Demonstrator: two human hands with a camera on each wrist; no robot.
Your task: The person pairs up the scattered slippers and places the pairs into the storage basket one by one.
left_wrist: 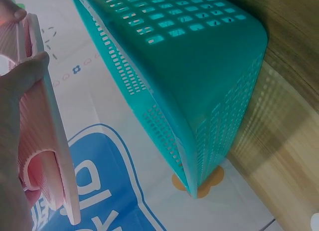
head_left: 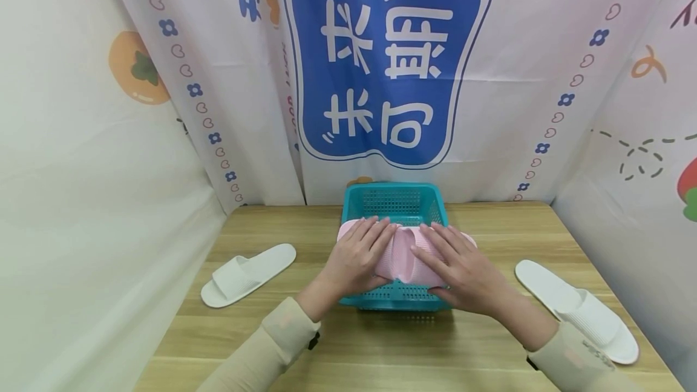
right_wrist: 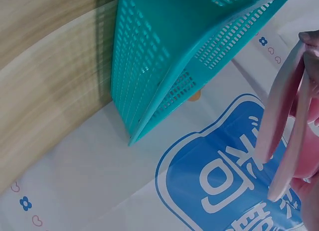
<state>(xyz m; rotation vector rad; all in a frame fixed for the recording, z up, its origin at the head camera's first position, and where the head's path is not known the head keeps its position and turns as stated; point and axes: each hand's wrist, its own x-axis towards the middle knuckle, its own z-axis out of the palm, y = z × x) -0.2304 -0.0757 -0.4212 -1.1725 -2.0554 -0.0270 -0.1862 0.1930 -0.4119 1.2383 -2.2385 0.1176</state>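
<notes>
Both hands grip a pair of pink slippers [head_left: 404, 254] above a teal plastic basket [head_left: 396, 306]. My left hand [head_left: 356, 257] lies over the left part of the pair, its thumb underneath. My right hand [head_left: 463, 268] grips the right part, fingers spread over the ribbed top. In the left wrist view the pink slippers [left_wrist: 47, 116] are apart from the basket's rim [left_wrist: 164, 106]. Two pink soles [right_wrist: 284, 121] show side by side in the right wrist view, a narrow gap between them.
One white slipper [head_left: 247, 275] lies on the wooden table [head_left: 305, 356] to the left, another white slipper [head_left: 577, 312] to the right. A white printed curtain [head_left: 523, 107] with a blue sign [head_left: 381, 89] hangs behind the basket; cloth also lines both sides.
</notes>
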